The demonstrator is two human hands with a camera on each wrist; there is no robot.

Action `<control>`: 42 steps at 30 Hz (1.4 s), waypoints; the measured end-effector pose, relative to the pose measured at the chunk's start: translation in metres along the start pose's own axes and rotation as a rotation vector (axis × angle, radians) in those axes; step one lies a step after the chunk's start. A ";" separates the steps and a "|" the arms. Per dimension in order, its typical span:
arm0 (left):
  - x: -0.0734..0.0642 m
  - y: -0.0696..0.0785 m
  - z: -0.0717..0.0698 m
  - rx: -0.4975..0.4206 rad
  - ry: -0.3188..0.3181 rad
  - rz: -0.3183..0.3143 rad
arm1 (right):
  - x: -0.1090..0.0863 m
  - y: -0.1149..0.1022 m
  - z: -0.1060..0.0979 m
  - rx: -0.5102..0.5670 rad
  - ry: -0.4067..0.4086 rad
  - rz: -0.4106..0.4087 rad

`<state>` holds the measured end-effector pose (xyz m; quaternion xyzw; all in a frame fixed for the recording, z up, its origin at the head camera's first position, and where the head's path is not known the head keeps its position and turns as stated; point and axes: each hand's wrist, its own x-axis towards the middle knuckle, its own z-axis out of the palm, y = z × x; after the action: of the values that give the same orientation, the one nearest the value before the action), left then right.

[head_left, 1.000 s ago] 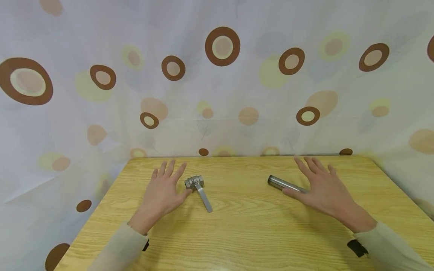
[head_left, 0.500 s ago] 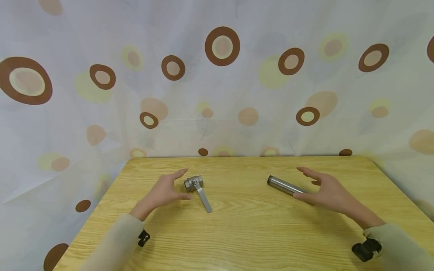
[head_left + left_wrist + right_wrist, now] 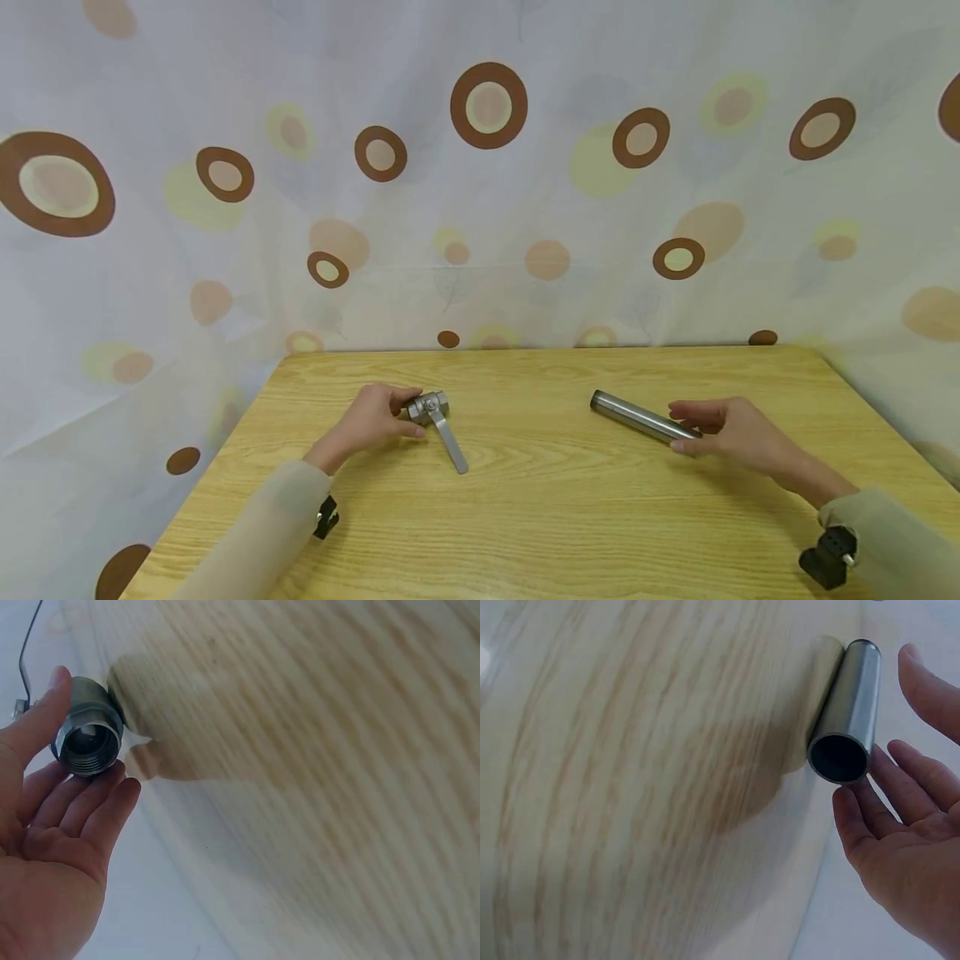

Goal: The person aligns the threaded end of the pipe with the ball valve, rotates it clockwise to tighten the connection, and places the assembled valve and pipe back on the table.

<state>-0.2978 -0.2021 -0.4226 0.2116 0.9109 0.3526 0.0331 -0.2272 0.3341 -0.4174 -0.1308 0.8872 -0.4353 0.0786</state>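
A metal ball valve (image 3: 430, 406) with a long flat lever (image 3: 452, 446) lies on the wooden table, left of the middle. My left hand (image 3: 372, 422) has its thumb on the near side of the valve's left end and its fingers curled round the far side. In the left wrist view the valve's threaded opening (image 3: 90, 748) faces the camera. On the right, a steel pipe (image 3: 637, 417) lies slantwise. Around its near end is my right hand (image 3: 738, 437), with the fingertips close against the pipe and the thumb apart from it in the right wrist view.
The wood-grain table (image 3: 525, 517) reaches back to a pale curtain (image 3: 480, 208) with brown rings and spots. A black strap device sits at each wrist, one at the left cuff (image 3: 326, 517) and one at the right (image 3: 828, 557).
Both hands have come down from above the table, spread fingers drawing in. The left has closed around the valve's end; the right has lowered to the pipe's near end. Valve and pipe have not moved.
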 end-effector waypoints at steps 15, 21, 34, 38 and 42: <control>0.008 0.003 0.006 0.029 0.049 -0.004 | 0.006 0.012 0.003 -0.154 0.058 0.003; 0.008 0.002 0.006 0.024 0.048 -0.004 | 0.006 0.017 0.000 -0.161 0.042 -0.014; 0.004 -0.002 0.000 0.001 0.040 0.026 | 0.001 0.030 -0.010 -0.123 0.047 -0.045; 0.006 -0.006 0.002 -0.002 0.048 0.034 | 0.003 0.030 -0.007 -0.131 0.059 -0.049; 0.007 -0.008 0.006 -0.012 0.064 0.028 | 0.005 0.029 -0.002 -0.144 0.071 -0.026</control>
<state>-0.3058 -0.2005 -0.4317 0.2128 0.9063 0.3650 0.0001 -0.2375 0.3514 -0.4393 -0.1321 0.9167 -0.3758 0.0316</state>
